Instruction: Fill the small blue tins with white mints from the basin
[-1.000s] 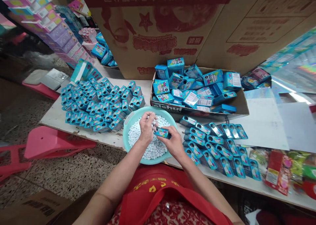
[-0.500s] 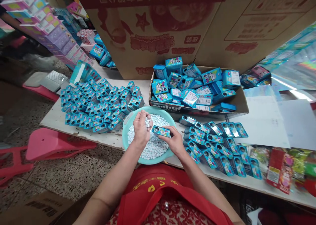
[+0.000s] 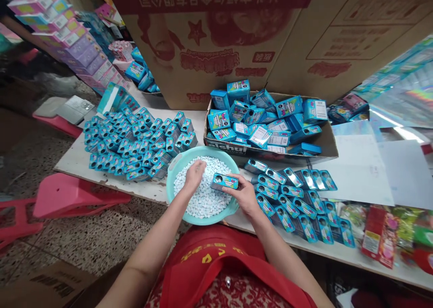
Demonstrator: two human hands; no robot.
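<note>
A turquoise plastic basin [image 3: 170, 195] full of small white candies [image 3: 211, 202] stands in front of me at the table's edge. My left hand [image 3: 195, 176] is low over the left part of the candies, fingers curled together; its palm side is hidden. My right hand [image 3: 244, 193] grips a small blue candy box [image 3: 224, 181] by its right end, over the basin's right side. The box's printed top faces up and has a round hole near its left end. A short gap separates the box from my left hand.
Blue boxes [image 3: 135, 139] crowd the table left of the basin; more boxes [image 3: 287, 204] stand at right. Behind is an open carton [image 3: 230, 149] of blue boxes, before a large cardboard box [image 3: 216, 37]. Red packets [image 3: 377, 236] lie far right. A pink stool [image 3: 67, 195] is at left.
My left hand, which was raised beside the box with white candies in it, has dropped lower onto the candies. The box in my right hand has shifted slightly right, away from it.
</note>
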